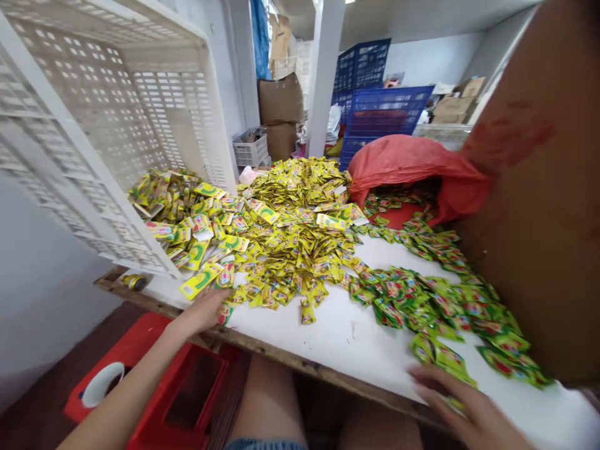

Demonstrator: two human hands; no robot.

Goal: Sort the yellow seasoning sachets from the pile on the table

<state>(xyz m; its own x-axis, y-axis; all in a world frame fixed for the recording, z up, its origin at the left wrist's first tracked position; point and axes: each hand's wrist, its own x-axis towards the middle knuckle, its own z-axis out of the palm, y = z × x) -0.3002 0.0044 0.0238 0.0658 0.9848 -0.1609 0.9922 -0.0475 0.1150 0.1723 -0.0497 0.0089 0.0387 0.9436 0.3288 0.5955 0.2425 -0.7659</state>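
My left hand (pixel 205 310) is at the table's front edge, its fingers closed on a small carton (pixel 225 314) with red and green print, mostly hidden under them. Beside it lies a heap of flattened yellow-green cartons (pixel 200 281), spilling from a tipped white crate (pixel 182 134). Low on the right, my right hand (pixel 452 397) has its fingers apart and somewhat blurred, close to green sachets (pixel 443 356). A bit of green shows between finger and thumb. Yellow sachets (pixel 290 250) are piled mid-table; one yellow sachet (pixel 307 310) lies nearer the front edge.
A red sack (pixel 412 159) lies with its mouth facing me, green sachets inside and in front. A brown cardboard panel (pixel 539 206) borders the right side. Blue crates (pixel 384 112) stand behind a white post (pixel 323 81). A red plastic stool (pixel 140 337) stands below left.
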